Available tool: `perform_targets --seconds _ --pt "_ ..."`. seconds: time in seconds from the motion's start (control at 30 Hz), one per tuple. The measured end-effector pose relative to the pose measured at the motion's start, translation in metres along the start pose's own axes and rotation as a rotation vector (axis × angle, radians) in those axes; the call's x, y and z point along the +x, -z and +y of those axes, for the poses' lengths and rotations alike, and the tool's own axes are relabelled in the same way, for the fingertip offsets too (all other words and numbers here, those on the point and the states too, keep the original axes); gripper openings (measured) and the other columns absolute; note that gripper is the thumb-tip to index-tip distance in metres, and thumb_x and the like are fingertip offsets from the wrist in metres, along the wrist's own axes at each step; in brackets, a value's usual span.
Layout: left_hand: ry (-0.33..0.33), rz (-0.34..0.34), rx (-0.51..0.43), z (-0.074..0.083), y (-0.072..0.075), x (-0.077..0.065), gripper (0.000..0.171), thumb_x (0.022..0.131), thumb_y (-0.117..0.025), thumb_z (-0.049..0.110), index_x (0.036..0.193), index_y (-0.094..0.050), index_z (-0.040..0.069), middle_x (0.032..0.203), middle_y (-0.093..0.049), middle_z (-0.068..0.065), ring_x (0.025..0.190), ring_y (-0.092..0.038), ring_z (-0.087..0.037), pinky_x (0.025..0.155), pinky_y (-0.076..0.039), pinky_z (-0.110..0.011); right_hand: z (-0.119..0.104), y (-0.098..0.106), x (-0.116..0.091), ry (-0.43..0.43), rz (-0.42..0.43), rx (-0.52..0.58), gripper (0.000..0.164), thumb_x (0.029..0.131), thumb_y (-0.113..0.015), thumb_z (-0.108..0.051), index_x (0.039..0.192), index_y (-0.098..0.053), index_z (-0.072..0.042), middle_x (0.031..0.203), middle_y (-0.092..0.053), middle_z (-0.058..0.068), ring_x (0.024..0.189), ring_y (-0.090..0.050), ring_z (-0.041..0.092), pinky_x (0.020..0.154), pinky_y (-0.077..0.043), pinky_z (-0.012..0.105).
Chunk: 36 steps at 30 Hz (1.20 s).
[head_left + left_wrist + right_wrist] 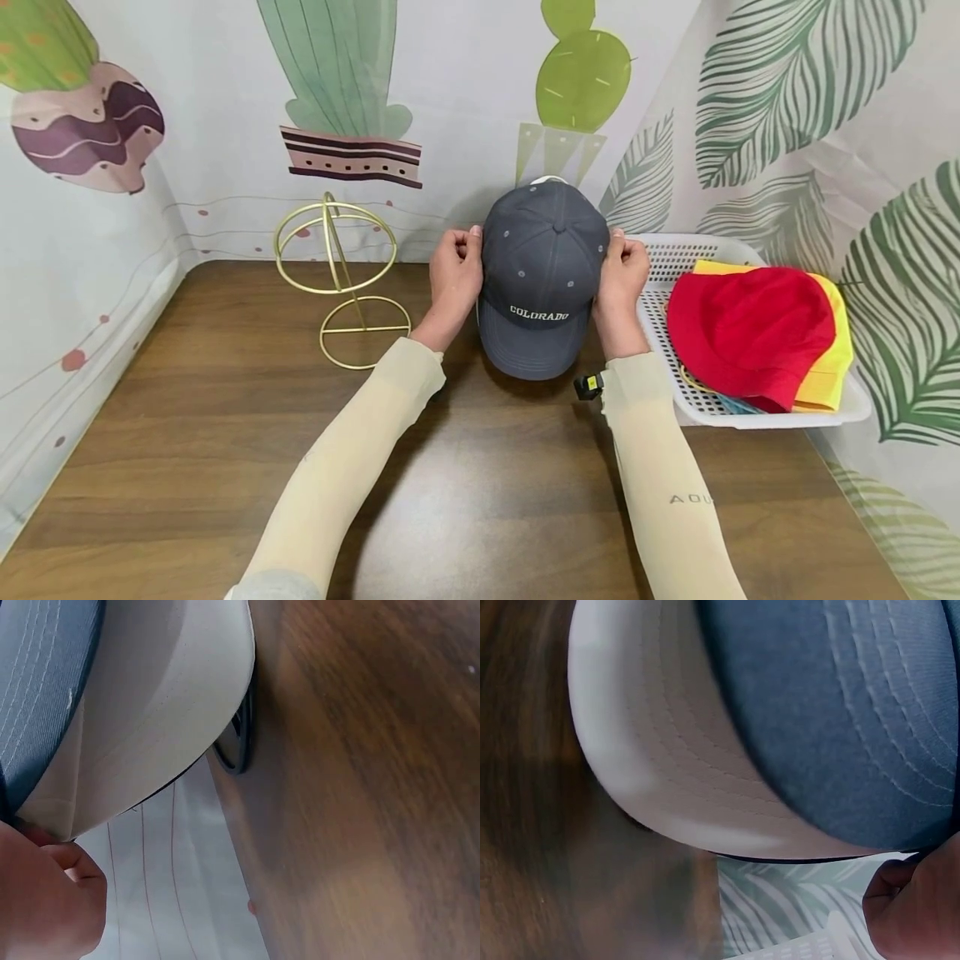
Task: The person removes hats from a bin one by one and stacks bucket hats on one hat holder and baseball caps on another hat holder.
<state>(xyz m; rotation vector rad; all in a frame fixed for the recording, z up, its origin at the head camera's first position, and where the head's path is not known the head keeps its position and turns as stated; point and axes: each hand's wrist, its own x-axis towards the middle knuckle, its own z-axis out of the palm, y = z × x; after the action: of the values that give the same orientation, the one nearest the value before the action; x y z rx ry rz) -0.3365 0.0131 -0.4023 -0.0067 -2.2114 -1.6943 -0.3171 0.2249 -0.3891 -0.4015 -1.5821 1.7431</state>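
A dark blue-grey baseball cap (551, 250) with COLORADO lettering stands at the back of the table, its brim pointing toward me. My left hand (456, 271) pinches its left edge between thumb and fingers. On the opposite edge, my right hand (621, 273) pinches in the same way. Beneath the blue brim, a white cap's brim (622, 750) shows in the right wrist view, so the blue cap sits over it. A thin dark loop (241, 739) peeks out below the white brim in the left wrist view.
A gold wire stand (341, 283) with a round base is left of the caps. At right, a white perforated basket (690, 247) holds a red cap (750, 329) on top of yellow fabric (836, 350). Printed cloth (480, 92) hangs behind the wooden table (480, 500).
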Motion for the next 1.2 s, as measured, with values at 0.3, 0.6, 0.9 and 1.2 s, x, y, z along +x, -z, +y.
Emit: perform_targets --seconds 0.3,0.6,0.9,1.2 --pt "0.023 -0.006 0.021 -0.001 0.005 -0.004 0.04 0.112 -0.05 0.048 0.112 -0.064 0.011 0.093 -0.059 -0.003 0.086 -0.058 -0.024 0.079 -0.046 -0.036 -0.005 0.006 -0.004 -0.023 -0.033 0.004 0.036 0.114 -0.044 -0.02 0.081 -0.051 -0.01 0.072 -0.044 -0.004 0.064 -0.04 0.013 0.069 -0.037 0.031" --pt "-0.046 -0.034 0.041 -0.004 0.02 -0.011 0.04 0.112 -0.048 0.046 0.116 -0.063 0.009 0.101 -0.059 -0.006 0.094 -0.055 -0.024 0.086 -0.044 -0.038 -0.019 0.018 -0.014 -0.004 -0.084 -0.083 0.034 0.114 -0.04 -0.023 0.11 -0.063 0.003 0.095 -0.063 0.001 0.083 -0.06 0.013 0.081 -0.05 0.03" --pt "-0.178 -0.053 0.11 -0.005 0.033 -0.024 0.037 0.112 -0.049 0.037 0.121 -0.064 0.005 0.115 -0.062 -0.012 0.106 -0.059 -0.027 0.096 -0.048 -0.041 -0.031 0.031 -0.025 0.134 -0.138 -0.366 0.039 0.114 -0.041 -0.028 0.126 -0.065 0.0 0.122 -0.067 0.018 0.113 -0.067 0.027 0.102 -0.05 0.032" --pt "-0.242 -0.084 0.151 -0.003 0.039 -0.045 0.037 0.11 -0.05 0.036 0.124 -0.062 0.004 0.122 -0.06 -0.015 0.119 -0.059 -0.032 0.105 -0.046 -0.043 -0.041 0.036 -0.03 0.175 -0.147 -0.388 0.035 0.112 -0.045 -0.023 0.127 -0.064 0.003 0.119 -0.065 0.018 0.111 -0.066 0.03 0.094 -0.047 0.029"
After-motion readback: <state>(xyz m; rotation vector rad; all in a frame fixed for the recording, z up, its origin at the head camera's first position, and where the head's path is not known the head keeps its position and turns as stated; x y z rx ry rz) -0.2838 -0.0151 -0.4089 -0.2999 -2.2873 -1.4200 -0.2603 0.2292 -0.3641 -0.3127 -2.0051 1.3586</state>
